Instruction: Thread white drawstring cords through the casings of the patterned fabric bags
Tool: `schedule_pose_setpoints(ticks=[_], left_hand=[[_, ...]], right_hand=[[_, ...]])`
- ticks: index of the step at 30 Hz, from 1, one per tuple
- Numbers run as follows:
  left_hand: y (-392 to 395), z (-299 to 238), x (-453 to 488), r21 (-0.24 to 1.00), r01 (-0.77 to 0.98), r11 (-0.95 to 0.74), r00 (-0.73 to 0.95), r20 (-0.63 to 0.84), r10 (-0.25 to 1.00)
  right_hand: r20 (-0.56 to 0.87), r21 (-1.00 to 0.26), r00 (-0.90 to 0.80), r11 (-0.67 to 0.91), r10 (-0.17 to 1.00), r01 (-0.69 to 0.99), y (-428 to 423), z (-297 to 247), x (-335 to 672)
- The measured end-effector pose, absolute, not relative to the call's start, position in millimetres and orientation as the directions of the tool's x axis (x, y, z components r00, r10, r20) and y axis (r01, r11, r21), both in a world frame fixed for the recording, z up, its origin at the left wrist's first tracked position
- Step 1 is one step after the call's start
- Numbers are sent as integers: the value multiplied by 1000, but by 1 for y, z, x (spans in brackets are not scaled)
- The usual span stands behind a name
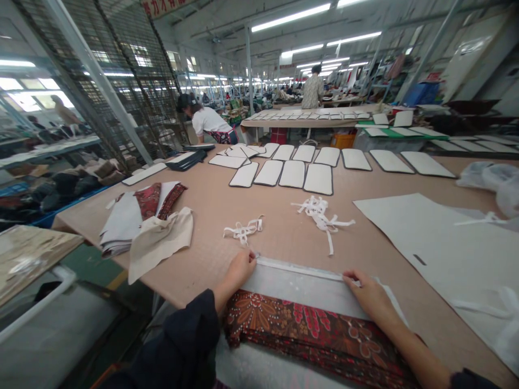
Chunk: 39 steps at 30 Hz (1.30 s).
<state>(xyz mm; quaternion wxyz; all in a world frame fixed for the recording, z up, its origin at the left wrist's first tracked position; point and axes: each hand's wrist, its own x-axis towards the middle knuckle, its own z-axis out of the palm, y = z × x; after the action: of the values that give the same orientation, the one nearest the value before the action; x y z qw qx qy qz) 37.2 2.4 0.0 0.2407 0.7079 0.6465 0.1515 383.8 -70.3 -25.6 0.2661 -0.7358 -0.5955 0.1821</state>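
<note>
Patterned fabric stack (pixel 316 329), both hands (pixel 241 268) (pixel 367 294) pressing white sheet (pixel 302 286)

Bare tabletop (pixel 279 237) lay open just beyond the near edge, broken only by two small tangles of white ribbon (pixel 243 229) (one left of centre, one (pixel 322 212) further in). Toward the left edge a heap of folded fabric (pixel 144 224) blocked passage. A large white sheet (pixel 438 243) covered the right side. Rows of white panels (pixel 292 174) filled the far edge.
</note>
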Motion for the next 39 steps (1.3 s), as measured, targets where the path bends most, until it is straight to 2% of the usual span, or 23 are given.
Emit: schedule_pose_setpoints(ticks=[8,12,15,18,22,26,29,33,37,39], left_hand=[[3,-2,40,455,889,-57,119,-109,987],[-1,3,44,358,930,-81,127,-107,986],[-7,11,48,223,958,-179,187,-15,982],[-11,18,52,9,934,-356,354,97,930],[-15,22,57,-198,806,-558,579,64,813],[-18,19,64,-313,746,-588,627,30,779],[-21,18,67,-360,718,-596,645,22,764],[-25,26,69,-380,673,-635,656,-92,749],[-24,38,84,-333,716,-614,607,-138,783],[-24,42,103,-265,750,-606,596,-128,793]], right_hand=[[25,-556,193,-147,981,818,-71,-33,387],[50,-517,177,-126,983,847,-71,-32,386],[46,-517,181,-131,982,846,-69,-29,385],[22,-532,207,-164,978,830,-67,-27,384],[-3,-504,254,-220,967,835,-66,-24,382],[-24,-459,259,-241,966,855,-65,-20,380],[-52,-449,280,-273,959,851,-63,-17,379],[-81,-426,296,-302,952,853,-61,-14,378],[-85,-397,274,-285,958,872,-62,-12,376],[-93,-384,263,-278,960,880,-62,-11,375]])
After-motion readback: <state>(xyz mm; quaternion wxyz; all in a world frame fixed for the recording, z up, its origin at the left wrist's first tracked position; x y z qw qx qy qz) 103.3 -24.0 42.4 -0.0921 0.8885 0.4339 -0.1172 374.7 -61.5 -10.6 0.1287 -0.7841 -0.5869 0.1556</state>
